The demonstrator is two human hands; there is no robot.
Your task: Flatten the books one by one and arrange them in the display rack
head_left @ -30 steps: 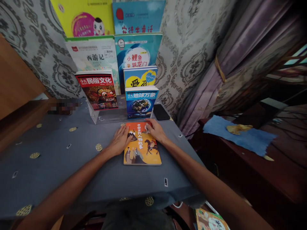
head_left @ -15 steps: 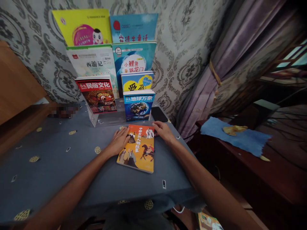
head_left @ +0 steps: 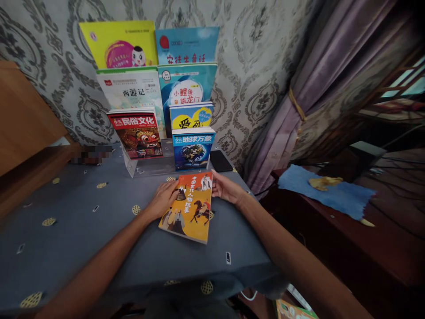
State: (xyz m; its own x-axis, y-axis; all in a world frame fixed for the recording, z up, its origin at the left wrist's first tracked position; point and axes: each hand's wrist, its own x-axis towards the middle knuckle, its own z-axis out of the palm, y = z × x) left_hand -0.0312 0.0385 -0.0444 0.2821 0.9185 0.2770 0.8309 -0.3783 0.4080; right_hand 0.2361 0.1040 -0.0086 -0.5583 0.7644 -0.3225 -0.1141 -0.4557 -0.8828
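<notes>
An orange book (head_left: 190, 208) with figures and a horse on its cover lies in front of a clear display stand (head_left: 152, 167). My right hand (head_left: 226, 186) grips its upper right edge, thumb on top and fingers at the side and under; that edge looks slightly raised. At the upper left edge, my left hand (head_left: 165, 198) holds the book with fingers over the cover. Upright in the stand are a red book (head_left: 139, 137) and a blue book with a globe (head_left: 192, 150). Behind them rise a yellow book (head_left: 122, 44) and several more.
A dark flat slab (head_left: 221, 161) lies right of the stand. The patterned cloth (head_left: 79, 239) covers the table. On the right, a blue cloth (head_left: 295, 186) bearing a yellowish object rests on a dark red surface. A purple curtain (head_left: 282, 115) hangs beyond the table's right edge.
My right hand has closed around the book's right edge, which has lifted a little. The book has turned slightly, its near end shifting left. The camera view has moved slightly.
</notes>
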